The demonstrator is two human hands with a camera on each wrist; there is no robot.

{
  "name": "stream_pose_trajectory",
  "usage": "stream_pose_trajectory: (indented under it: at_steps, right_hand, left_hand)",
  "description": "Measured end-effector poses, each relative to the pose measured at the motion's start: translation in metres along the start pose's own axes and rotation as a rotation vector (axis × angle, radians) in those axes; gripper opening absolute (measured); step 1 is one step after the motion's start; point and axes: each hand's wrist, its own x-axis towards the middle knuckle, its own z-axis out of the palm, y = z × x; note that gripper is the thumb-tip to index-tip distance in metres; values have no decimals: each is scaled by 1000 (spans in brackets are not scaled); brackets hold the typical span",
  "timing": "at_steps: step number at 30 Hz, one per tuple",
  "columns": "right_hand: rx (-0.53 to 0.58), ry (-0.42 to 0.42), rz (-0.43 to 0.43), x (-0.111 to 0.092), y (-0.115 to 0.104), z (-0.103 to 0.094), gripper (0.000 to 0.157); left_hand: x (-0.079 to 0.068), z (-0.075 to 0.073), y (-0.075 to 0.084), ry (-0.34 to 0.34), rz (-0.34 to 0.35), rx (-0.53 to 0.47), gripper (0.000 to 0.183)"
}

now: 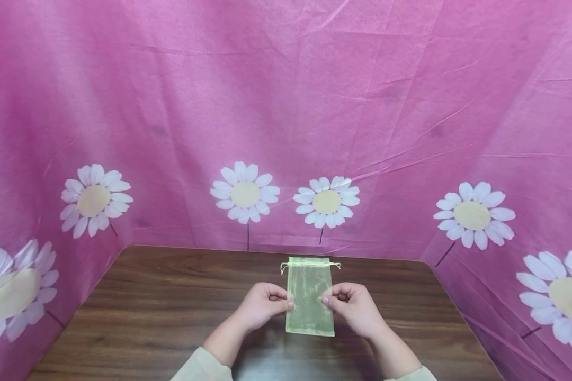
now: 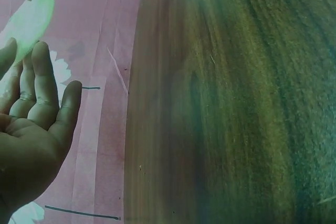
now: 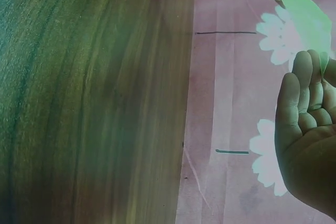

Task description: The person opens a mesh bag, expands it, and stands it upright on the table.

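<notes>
A sheer yellow-green drawstring pouch (image 1: pixel 310 312) is held up over the table, its drawstring end toward the back and small cord loops sticking out on both sides. My left hand (image 1: pixel 264 307) pinches its left edge between thumb and fingers. On the opposite edge, my right hand (image 1: pixel 354 308) pinches it the same way. In the left wrist view the pouch (image 2: pixel 37 17) stretches between both hands, raised off the wood. The right wrist view shows the pouch (image 3: pixel 310 22) at the fingertips, with the other fingers of that hand loosely extended.
A dark brown wooden table (image 1: pixel 171 296) lies beneath both hands. Behind it and along both sides hangs a pink cloth (image 1: pixel 286 106) printed with white daisies, meeting the table's back edge.
</notes>
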Motion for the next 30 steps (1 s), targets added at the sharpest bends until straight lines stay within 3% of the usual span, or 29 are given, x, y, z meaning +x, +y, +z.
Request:
stream_pose_trajectory:
  at_steps: [13, 18, 23, 30]
  right_hand:
    - [53, 9, 37, 1, 2, -3, 16]
    - [74, 2, 73, 3, 4, -3, 18]
    - [106, 13, 140, 4, 3, -3, 21]
    - [171, -35, 150, 4, 4, -4, 30]
  left_hand:
    - [-11, -2, 4, -17, 4, -31, 25]
    - [-14, 0, 4, 3, 116, 14, 24]
    - [-14, 4, 4, 45, 254, 160, 21]
    - [-11, 8, 6, 147, 321, 286, 23]
